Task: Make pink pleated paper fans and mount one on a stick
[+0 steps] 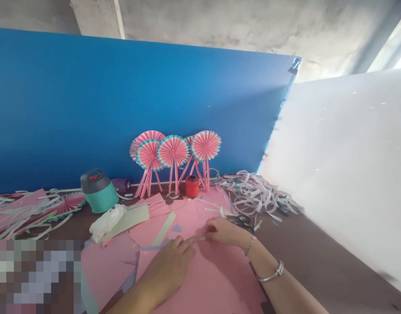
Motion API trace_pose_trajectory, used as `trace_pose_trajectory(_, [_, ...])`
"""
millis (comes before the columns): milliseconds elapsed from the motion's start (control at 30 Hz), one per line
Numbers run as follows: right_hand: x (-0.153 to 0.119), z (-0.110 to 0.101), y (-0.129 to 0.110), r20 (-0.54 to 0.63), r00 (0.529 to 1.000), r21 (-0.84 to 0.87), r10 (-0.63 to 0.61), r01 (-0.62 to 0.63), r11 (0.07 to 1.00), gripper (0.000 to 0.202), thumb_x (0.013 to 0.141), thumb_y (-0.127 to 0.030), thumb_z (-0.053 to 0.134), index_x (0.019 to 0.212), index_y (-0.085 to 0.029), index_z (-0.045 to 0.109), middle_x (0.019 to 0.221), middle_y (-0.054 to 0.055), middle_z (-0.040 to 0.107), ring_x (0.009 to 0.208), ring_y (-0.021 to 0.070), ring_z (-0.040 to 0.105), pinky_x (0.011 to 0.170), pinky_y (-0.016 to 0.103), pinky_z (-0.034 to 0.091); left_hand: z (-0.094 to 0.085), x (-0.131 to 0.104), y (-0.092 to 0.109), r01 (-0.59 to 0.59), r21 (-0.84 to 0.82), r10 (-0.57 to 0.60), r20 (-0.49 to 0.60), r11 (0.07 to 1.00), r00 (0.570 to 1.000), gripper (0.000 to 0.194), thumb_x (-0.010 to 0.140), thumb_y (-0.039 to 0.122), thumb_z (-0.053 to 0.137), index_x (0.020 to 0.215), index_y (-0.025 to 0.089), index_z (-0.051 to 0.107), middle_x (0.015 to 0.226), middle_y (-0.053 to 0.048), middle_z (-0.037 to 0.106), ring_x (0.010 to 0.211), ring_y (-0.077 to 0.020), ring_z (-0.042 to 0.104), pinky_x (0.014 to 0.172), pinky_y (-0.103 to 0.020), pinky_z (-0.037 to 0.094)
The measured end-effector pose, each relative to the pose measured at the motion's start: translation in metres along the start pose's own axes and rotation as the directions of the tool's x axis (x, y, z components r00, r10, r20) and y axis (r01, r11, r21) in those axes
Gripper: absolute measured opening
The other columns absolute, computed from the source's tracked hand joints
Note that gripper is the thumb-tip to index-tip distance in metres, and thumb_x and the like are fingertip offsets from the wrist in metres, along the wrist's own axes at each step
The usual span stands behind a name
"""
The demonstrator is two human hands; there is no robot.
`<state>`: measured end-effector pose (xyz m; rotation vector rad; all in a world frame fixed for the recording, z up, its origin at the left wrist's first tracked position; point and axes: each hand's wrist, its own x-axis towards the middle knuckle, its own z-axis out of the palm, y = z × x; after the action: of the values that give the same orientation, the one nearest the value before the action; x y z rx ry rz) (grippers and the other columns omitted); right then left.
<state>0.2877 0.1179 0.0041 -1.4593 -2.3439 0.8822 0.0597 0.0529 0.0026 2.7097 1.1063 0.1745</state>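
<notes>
A large sheet of pink paper (pixel 216 283) lies on the table in front of me. Along its far edge runs a narrow pale strip (pixel 199 239). My left hand (pixel 171 266) rests flat on the sheet, fingers stretched over the strip's left part. The strip's right end is pinched between the thumb and fingers of my right hand (pixel 222 231), which wears a bracelet and a bangle. Just beyond that hand are dark-handled scissors (pixel 243 220), partly hidden. A pale green strip (pixel 164 228) lies on more pink paper ahead of my left hand.
Several pleated pink paper fans (pixel 173 151) stand against the blue partition (pixel 122 96). In front are a red spool of thread (pixel 192 186) and a green, grey-lidded container (pixel 100 192). Curled white strips (pixel 253 192) are heaped right; crumpled white plastic (pixel 107 221) lies left.
</notes>
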Motion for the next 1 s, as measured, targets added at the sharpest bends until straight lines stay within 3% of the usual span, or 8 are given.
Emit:
trace_pose_trajectory(200, [0.001, 0.002, 0.004, 0.013, 1.000, 0.001, -0.005, 0.005, 1.000, 0.012, 0.071, -0.016, 0.057, 0.076, -0.015, 0.067, 0.073, 0.001, 0.065, 0.065, 0.0122, 0.054, 0.057, 0.021, 0.035, 0.000, 0.001, 0.002, 0.009, 0.024, -0.009, -0.005, 1.000, 1.000, 0.051, 0.077, -0.003, 0.031, 0.113, 0.023, 0.056, 0.145, 0.004, 0.042, 0.097, -0.0211, 0.048, 0.081, -0.036, 0.040])
trace_pose_trajectory(467, [0.002, 0.002, 0.006, 0.032, 0.999, 0.003, -0.019, 0.019, 1.000, 0.014, 0.071, -0.016, 0.056, 0.078, -0.016, 0.067, 0.074, 0.001, 0.066, 0.065, 0.0117, 0.054, 0.056, 0.020, 0.035, 0.007, 0.001, -0.003, 0.005, 0.058, -0.005, -0.009, 0.998, 1.000, 0.042, 0.079, -0.001, 0.035, 0.107, 0.023, 0.055, 0.145, 0.002, 0.040, 0.105, -0.0213, 0.047, 0.087, -0.036, 0.037])
trace_pose_trajectory(833, [0.003, 0.002, 0.005, 0.034, 0.999, -0.010, -0.010, 0.010, 1.000, 0.012, 0.071, -0.016, 0.057, 0.077, -0.015, 0.067, 0.072, 0.001, 0.065, 0.064, 0.0114, 0.054, 0.055, 0.020, 0.034, 0.008, 0.002, -0.003, -0.007, 0.069, 0.007, -0.009, 0.998, 1.000, 0.053, 0.074, -0.005, 0.034, 0.114, 0.024, 0.054, 0.143, 0.002, 0.043, 0.097, -0.0211, 0.048, 0.082, -0.034, 0.038])
trace_pose_trajectory(1000, [0.003, 0.002, 0.005, 0.032, 0.999, -0.003, -0.005, 0.005, 1.000, 0.011, 0.071, -0.016, 0.058, 0.077, -0.016, 0.067, 0.072, 0.001, 0.064, 0.064, 0.0117, 0.054, 0.055, 0.020, 0.034, 0.005, 0.002, -0.001, 0.005, 0.040, -0.006, 0.032, 0.999, 0.999, 0.056, 0.079, -0.003, 0.031, 0.124, 0.024, 0.051, 0.137, 0.000, 0.049, 0.098, -0.0217, 0.048, 0.083, -0.034, 0.038])
